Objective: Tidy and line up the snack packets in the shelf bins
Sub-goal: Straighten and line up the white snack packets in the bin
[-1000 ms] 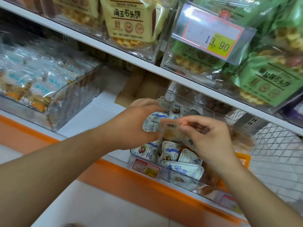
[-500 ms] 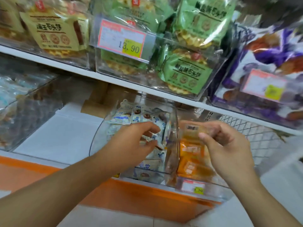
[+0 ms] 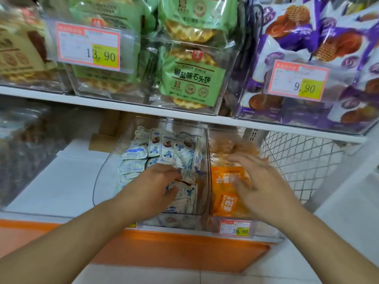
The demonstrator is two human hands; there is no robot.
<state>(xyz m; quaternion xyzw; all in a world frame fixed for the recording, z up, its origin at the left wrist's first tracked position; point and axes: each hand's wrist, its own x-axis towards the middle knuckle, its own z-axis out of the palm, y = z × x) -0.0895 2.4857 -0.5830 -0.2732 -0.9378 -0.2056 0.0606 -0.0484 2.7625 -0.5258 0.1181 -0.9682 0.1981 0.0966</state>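
While the left hand (image 3: 162,186) pinches white packets (image 3: 164,149) and the right hand (image 3: 259,181) lies spread, gripping nothing, on orange packets (image 3: 223,181), neat rows could be toppled by a snagged edge.

price tags (image 3: 88,46) 13.90, 9.90, green packet (image 3: 191,78) 椒盐味石头饼
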